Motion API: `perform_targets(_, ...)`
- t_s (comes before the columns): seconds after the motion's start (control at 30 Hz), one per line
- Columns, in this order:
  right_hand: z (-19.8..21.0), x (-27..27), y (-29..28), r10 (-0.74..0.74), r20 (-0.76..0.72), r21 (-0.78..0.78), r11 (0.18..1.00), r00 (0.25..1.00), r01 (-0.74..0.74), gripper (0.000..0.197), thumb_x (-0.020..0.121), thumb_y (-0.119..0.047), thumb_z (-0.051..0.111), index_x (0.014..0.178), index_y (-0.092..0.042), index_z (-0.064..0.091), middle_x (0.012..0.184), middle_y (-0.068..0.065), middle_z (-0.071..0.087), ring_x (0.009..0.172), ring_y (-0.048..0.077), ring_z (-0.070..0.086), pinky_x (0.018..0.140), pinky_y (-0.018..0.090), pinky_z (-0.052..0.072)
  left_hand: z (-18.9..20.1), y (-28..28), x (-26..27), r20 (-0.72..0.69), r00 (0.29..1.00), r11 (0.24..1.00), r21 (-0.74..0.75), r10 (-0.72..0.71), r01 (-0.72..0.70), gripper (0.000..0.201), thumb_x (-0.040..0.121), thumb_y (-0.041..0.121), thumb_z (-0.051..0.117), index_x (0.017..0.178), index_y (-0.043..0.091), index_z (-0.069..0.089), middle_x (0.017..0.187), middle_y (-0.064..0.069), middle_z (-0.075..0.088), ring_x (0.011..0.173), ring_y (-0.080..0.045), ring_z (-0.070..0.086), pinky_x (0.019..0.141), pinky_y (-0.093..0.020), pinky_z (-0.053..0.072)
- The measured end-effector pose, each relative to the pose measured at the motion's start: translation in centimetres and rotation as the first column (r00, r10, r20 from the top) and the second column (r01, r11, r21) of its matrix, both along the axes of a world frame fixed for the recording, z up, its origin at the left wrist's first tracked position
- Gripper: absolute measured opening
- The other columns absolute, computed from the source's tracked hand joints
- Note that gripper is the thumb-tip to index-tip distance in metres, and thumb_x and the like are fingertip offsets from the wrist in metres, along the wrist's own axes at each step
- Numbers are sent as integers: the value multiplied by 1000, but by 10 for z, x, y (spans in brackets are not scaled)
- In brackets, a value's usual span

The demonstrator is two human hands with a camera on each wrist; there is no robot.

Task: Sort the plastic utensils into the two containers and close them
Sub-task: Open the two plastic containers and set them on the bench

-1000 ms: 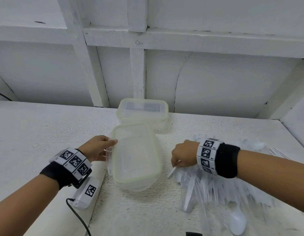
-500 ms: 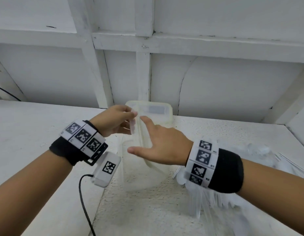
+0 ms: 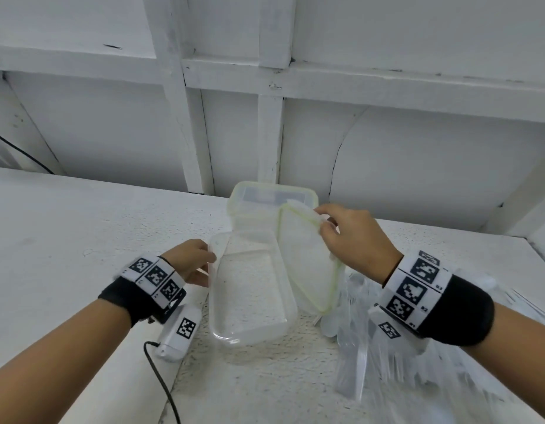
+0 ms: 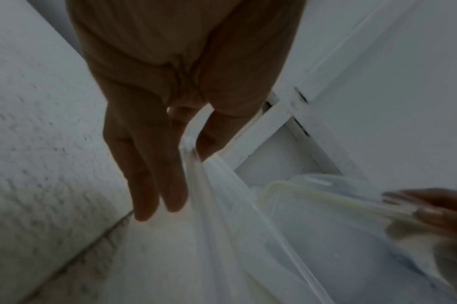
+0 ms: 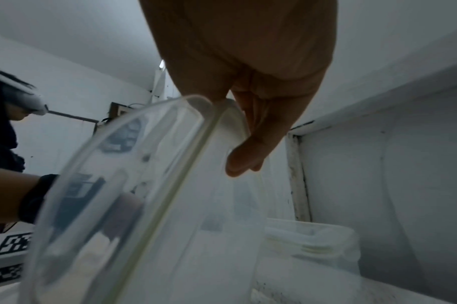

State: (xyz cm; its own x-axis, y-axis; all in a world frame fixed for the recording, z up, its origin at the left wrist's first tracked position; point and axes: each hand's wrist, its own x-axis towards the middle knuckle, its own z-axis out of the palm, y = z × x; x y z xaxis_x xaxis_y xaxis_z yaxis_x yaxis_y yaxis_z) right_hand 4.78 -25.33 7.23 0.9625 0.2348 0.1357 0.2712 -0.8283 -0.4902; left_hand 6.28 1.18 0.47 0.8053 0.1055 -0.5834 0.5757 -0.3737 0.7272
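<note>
A clear open container (image 3: pixel 250 301) stands on the white table (image 3: pixel 81 240). My left hand (image 3: pixel 208 264) pinches its left rim (image 4: pixel 193 156), thumb inside and fingers (image 4: pixel 157 185) outside. My right hand (image 3: pixel 321 223) grips a clear lid (image 3: pixel 308 267) with a green seal by its top edge. The lid is held tilted just right of the open container, shown large in the right wrist view as the lid (image 5: pixel 134 195) under my right hand (image 5: pixel 230 144). A second container (image 3: pixel 271 198) with its lid on stands behind. Clear plastic utensils (image 3: pixel 366 347) lie piled at the right.
A white device (image 3: pixel 179 332) with a black-and-white marker and a black cable (image 3: pixel 161 377) lies left of the open container. A white panelled wall (image 3: pixel 418 163) rises close behind the table. The closed container (image 5: pixel 310 248) stands near that wall.
The lid has come off the near container. My right hand left the utensil pile, took the lid and swung it right. My left hand came back down holding the container's rim.
</note>
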Motion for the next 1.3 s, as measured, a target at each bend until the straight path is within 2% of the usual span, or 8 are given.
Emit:
perform_targets(0.23, -23, 12, -2, 16, -367, 320, 941, 930, 110, 24, 96, -16, 43, 118, -22, 49, 103, 5, 67, 77, 25, 66, 48, 20, 46, 39, 38, 0, 101, 988, 993, -38, 115, -112, 9, 95, -1, 43, 99, 0, 51, 85, -19, 57, 71, -31, 60, 47, -27, 56)
perform_targets(0.43, -49, 17, 25, 153, -772, 493, 757, 617, 430, 28, 101, -29, 34, 114, -10, 49, 93, 14, 61, 70, 28, 64, 72, 38, 55, 30, 26, 4, 60, 986, 983, -112, 153, -145, 16, 91, -6, 42, 104, -2, 50, 91, -19, 58, 74, -29, 60, 52, -29, 58)
perform_targets(0.57, -55, 21, 29, 124, -864, 426, 696, 488, 578, 49, 100, -45, 26, 116, -6, 49, 104, 20, 55, 78, 28, 58, 69, 37, 52, 8, 9, 3, 56, 984, 973, -165, 171, -159, 47, 86, -9, 42, 120, 21, 36, 103, -19, 51, 75, -29, 59, 52, -37, 58)
perform_targets(0.7, -61, 22, 27, 74, -875, 378, 721, 478, 581, 55, 100, -45, 27, 137, -5, 36, 108, 20, 48, 80, 26, 53, 91, 39, 47, -3, 12, 1, 11, 991, 981, -144, 133, -130, 45, 86, -5, 46, 124, 18, 35, 110, -25, 52, 76, -32, 62, 57, -38, 59)
perform_targets(0.8, -63, 20, 28, 34, -865, 341, 772, 501, 536, 52, 99, -40, 34, 136, -4, 38, 97, 14, 49, 73, 22, 51, 75, 32, 44, -6, 16, 0, -43, 992, 987, -95, 123, -126, 35, 91, 5, 50, 124, 7, 38, 107, -27, 53, 71, -34, 65, 62, -40, 59)
perform_targets(1.0, -63, 8, 24, -4, -902, 224, 850, 431, 477, 55, 100, -27, 39, 146, -4, 18, 131, 31, 44, 114, 42, 54, 91, 42, 48, -1, 34, 13, -27, 996, 977, 194, -86, 89, 39, 98, 40, 38, 118, 8, 50, 104, -12, 60, 90, -26, 61, 79, -39, 53)
perform_targets(1.17, -64, 5, 28, -30, -903, 168, 894, 428, 416, 43, 101, -16, 32, 142, -6, 28, 129, 33, 44, 111, 42, 57, 88, 41, 50, -8, 42, 35, 50, 998, 998, -39, -47, 49, 49, 97, 49, 32, 126, 16, 53, 127, -7, 55, 115, -26, 52, 102, -40, 39)
perform_targets(1.3, -67, 4, 31, -13, -910, 175, 895, 414, 411, 39, 100, -16, 28, 139, -9, 29, 123, 35, 47, 100, 40, 58, 88, 44, 49, -20, 35, 35, 70, 993, 995, -39, -93, 96, 37, 98, 45, 34, 121, 25, 55, 129, -12, 51, 115, -30, 51, 98, -39, 43)
